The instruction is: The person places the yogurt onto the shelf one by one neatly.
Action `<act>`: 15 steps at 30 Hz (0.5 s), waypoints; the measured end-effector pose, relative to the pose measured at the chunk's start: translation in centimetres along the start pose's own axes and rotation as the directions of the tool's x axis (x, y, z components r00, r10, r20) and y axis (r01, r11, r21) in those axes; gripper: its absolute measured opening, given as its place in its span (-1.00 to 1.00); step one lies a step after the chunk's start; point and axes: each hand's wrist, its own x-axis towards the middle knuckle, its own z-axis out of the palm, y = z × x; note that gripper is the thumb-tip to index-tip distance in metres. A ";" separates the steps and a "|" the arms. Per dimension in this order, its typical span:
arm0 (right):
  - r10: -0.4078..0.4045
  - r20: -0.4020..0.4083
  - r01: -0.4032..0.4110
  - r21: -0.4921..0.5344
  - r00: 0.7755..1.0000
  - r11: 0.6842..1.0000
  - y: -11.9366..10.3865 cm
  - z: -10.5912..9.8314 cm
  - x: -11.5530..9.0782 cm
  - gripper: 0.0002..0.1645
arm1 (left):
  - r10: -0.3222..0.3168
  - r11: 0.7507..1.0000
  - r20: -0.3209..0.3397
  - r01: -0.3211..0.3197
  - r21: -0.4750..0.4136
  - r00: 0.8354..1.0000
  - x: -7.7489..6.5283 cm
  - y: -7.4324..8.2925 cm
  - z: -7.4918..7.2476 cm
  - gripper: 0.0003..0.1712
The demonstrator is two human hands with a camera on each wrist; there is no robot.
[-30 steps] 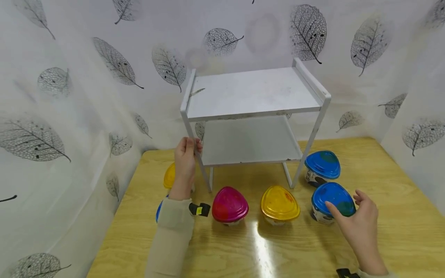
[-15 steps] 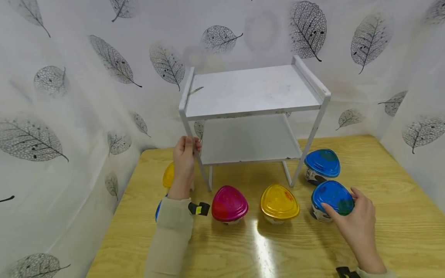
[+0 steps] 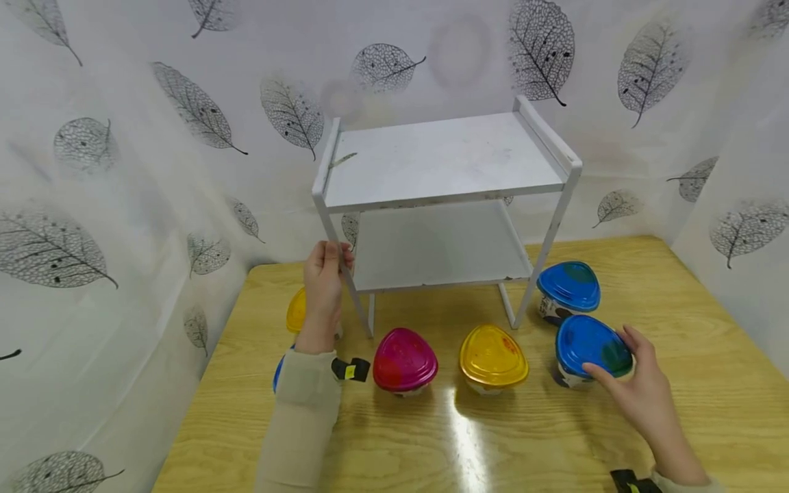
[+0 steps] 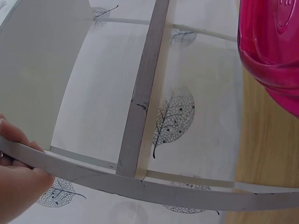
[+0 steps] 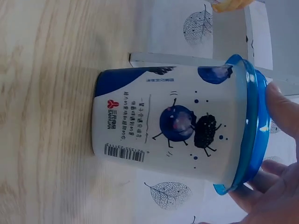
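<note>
My right hand (image 3: 647, 390) grips the lidded tub (image 3: 590, 344) nearest it, thumb on one side of the blue lid and fingers on the other. The right wrist view shows its white wall (image 5: 173, 126) with cartoon berries and a barcode; whether its base touches the table I cannot tell. My left hand (image 3: 323, 287) holds the front left leg of a white two-tier rack (image 3: 444, 161), with fingers curled round the bar (image 4: 70, 168). In front of the rack stand a magenta-lidded tub (image 3: 405, 359) and a yellow-lidded tub (image 3: 493, 356).
Another blue-lidded tub (image 3: 570, 285) stands behind the held one, beside the rack's right leg. A second yellow-lidded tub (image 3: 296, 311) and a blue lid (image 3: 279, 373) are partly hidden by my left arm. Leaf-print sheeting (image 3: 394, 89) surrounds the wooden table (image 3: 407, 445).
My right hand has closed in on the blue lid and now grips it; the tub has shifted slightly right and its lid looks tilted. My left hand stays on the rack leg.
</note>
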 end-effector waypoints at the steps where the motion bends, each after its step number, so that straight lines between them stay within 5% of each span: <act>1: -0.014 0.011 0.014 0.002 1.000 1.000 -0.4 -0.2 0.0 0.07 | -0.002 1.000 -0.001 0.002 0.002 1.000 0.0 0.0 0.0 -0.70; 8: 0.002 0.069 -0.008 0.087 0.998 0.996 -3.4 -1.3 -0.5 -0.04 | 0.001 1.000 0.007 -0.001 0.010 1.000 -0.1 0.2 0.0 -0.72; 15: 0.101 -0.122 -0.092 0.076 0.987 0.993 -4.5 -0.5 -0.7 -0.17 | 0.003 1.000 0.003 -0.003 0.011 1.000 -0.2 0.1 0.1 -0.71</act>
